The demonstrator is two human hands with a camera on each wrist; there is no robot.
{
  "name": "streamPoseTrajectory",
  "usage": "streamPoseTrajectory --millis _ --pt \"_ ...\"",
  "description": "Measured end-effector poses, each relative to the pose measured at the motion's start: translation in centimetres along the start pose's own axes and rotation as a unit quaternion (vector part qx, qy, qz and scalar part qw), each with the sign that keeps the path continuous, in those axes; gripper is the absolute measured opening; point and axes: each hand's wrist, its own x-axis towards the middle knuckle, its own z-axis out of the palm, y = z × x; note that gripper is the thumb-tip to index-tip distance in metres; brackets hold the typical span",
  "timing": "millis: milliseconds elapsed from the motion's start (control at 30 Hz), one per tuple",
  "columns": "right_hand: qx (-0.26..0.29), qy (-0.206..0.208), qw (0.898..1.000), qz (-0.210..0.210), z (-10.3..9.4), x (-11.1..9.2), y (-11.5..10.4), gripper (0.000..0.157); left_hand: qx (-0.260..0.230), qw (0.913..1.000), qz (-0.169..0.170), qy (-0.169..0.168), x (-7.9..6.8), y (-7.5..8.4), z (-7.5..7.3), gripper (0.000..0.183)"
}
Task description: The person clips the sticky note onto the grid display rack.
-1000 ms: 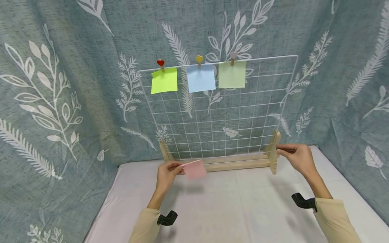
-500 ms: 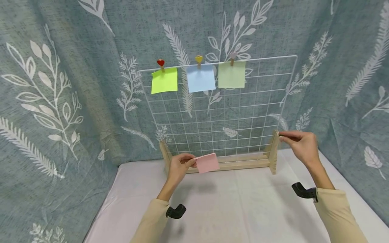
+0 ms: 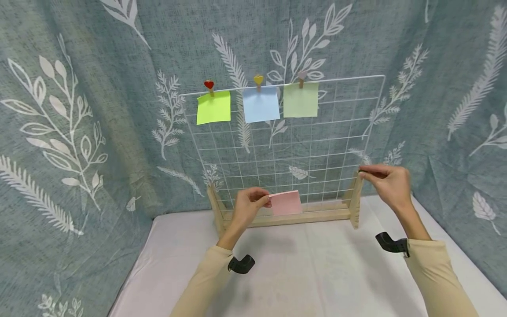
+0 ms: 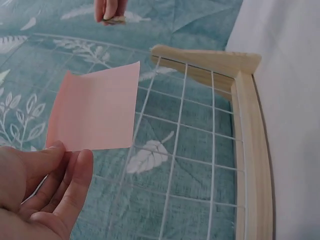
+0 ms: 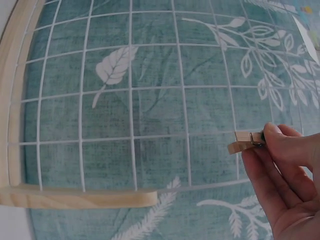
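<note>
My left hand pinches a pink sticky note by its left edge, in front of the lower part of a white wire grid. In the left wrist view the pink note looks flat, with a fold along the pinched side. My right hand is by the grid's right wooden foot. Thumb and fingers there pinch a small wooden clothespin, seen clearly in the right wrist view; its far end is hidden by the fingertips.
Along the grid's top hang a lime note, a blue note and a pale green note, each under a heart-topped clothespin. A white-covered table lies below, and a leaf-patterned curtain surrounds it.
My left hand has moved right and up with the pink note. My right hand has risen along the grid's right foot, still holding the clothespin.
</note>
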Motion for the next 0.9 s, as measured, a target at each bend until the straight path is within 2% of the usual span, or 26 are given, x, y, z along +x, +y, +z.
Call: streamPoseTrajectory --millis 167,267,500,667,900 --pt "0.012 -0.003 1.0 0.001 -0.4 0.5 -0.6 0.016 0.024 0.9997 0.009 0.003 -0.6 2.9 0.7 0.009" --pt "0.024 -0.003 1.0 -0.004 -0.7 1.1 -1.0 0.016 0.025 0.9994 0.022 0.005 -0.3 3.7 1.1 0.009" --pt "0.021 0.001 1.0 0.0 -1.2 2.1 -2.3 0.017 0.006 0.999 0.042 0.009 1.7 1.7 1.7 0.008" --pt "0.028 -0.002 1.0 0.008 -1.1 2.3 -2.7 0.018 0.0 0.9987 0.05 0.011 1.7 2.1 2.2 0.007" --pt "0.053 0.011 0.999 0.002 -1.5 2.8 -3.1 0.016 0.005 0.999 0.043 0.014 1.9 3.1 2.7 0.008"
